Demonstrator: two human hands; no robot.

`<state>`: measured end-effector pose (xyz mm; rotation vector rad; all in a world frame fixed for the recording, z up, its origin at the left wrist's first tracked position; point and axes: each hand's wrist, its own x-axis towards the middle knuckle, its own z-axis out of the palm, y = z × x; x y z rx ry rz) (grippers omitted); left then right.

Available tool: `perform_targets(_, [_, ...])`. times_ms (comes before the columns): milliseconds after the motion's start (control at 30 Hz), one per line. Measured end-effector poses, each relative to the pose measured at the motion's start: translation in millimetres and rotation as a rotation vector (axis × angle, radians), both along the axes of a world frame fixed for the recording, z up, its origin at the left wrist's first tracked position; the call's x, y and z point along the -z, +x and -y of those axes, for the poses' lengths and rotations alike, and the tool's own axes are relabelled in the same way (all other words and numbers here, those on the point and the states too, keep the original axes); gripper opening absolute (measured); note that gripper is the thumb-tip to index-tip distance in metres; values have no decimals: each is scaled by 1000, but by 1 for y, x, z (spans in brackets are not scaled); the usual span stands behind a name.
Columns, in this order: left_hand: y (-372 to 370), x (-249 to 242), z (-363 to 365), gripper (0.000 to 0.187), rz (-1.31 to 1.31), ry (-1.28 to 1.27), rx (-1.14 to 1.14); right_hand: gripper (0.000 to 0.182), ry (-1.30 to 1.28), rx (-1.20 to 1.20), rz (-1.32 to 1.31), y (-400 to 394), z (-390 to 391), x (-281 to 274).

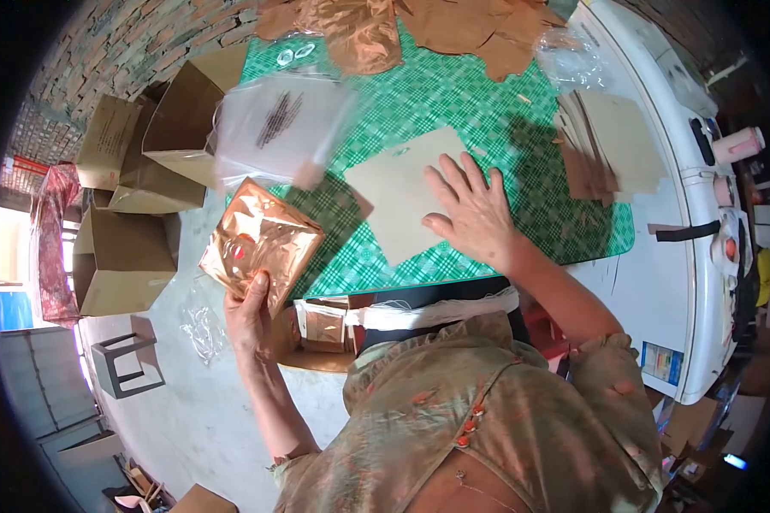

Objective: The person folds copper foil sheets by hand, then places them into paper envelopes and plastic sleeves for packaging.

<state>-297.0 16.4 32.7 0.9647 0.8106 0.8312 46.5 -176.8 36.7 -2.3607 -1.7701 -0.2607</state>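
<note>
My left hand [250, 318] grips a shiny copper-coloured foil packet [265, 239] by its lower edge, thumb on top, just off the table's left front edge. A small red spot shows on the packet's face. My right hand [475, 214] lies with spread fingers on a pale cardboard sheet [389, 192], which rests on the green checked tablecloth [402, 94]. Left of that sheet, a pile of clear plastic bags [274, 120] with dark print sits at the table's edge, partly blurred.
Copper foil sheets [364, 34] cover the far side of the table. A stack of cardboard sheets [616, 145] lies at the right, beside a white appliance [650, 256]. Open cartons [128, 256] stand at the left, near a grey stool [128, 368]. Below the table's edge, a box holds copper packets [323, 329].
</note>
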Motion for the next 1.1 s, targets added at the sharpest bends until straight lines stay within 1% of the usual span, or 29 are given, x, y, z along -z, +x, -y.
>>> perform_targets(33, [7,-1,2,36,7,-15,18,74,-26,72,16,-5,0,3])
perform_targets(133, [34,-11,14,36,14,-18,77,73,5,108,-64,-10,-9,-2])
perform_targets(167, [41,-14,18,36,18,-18,103,70,-73,112,-163,-2,-9,-13])
perform_targets(267, [51,-11,21,36,18,-11,139,68,137,238,165,51,-22,1])
perform_targets(367, [62,-12,27,38,-9,-28,166,67,124,341,165,106,-29,7])
perform_targets(467, [70,-8,29,39,-15,-38,191,69,77,417,14,131,-33,45])
perform_targets(567, [75,-5,30,40,-20,-35,191,72,-17,432,-80,136,-32,36])
perform_targets(667, [76,-8,31,38,-43,-46,184,75,-113,567,36,160,-38,31])
perform_targets(767, [76,-12,31,36,-42,-39,183,75,32,653,-126,189,-38,38])
perform_targets(867, [75,-11,31,35,-39,-9,186,74,38,611,-59,179,-25,41])
perform_targets(967, [73,-6,32,34,-27,-13,185,77,123,506,-20,156,13,49])
perform_targets(1100, [73,-1,33,33,-2,-22,205,72,118,470,28,94,73,40])
